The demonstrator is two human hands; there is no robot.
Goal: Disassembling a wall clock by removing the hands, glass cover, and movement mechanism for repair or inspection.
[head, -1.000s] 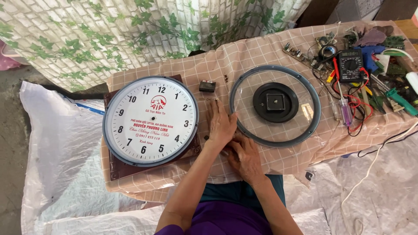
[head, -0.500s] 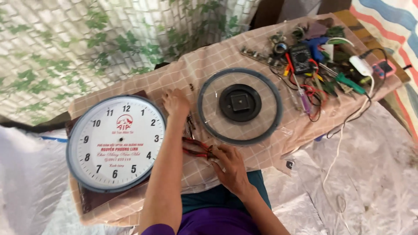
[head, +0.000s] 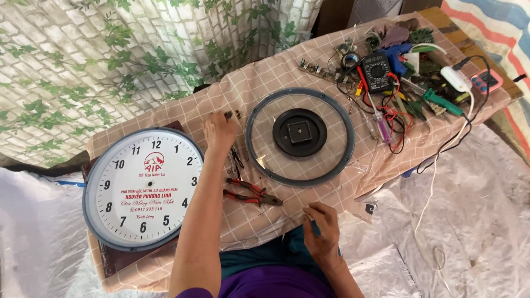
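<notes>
Reaching left hand [head: 218,132] at small part [head: 228,115], beside clock face [head: 144,187]

- Left arm stretched far forward, forearm bare, left hand [head: 219,131] palm down with fingers curled at the tips.
- Right hand [head: 321,232] drawn back near the body, fingers bent inward, wrist flexed.

Leafy brick-pattern backdrop [head: 83,60], plastic-sheeted floor [head: 475,209]

Bench [head: 309,66] under checked cloth: white clock face [head: 144,187], grey clock ring [head: 300,136], red-handled pliers [head: 251,193], multimeter [head: 377,72], assorted tools [head: 425,96].
</notes>
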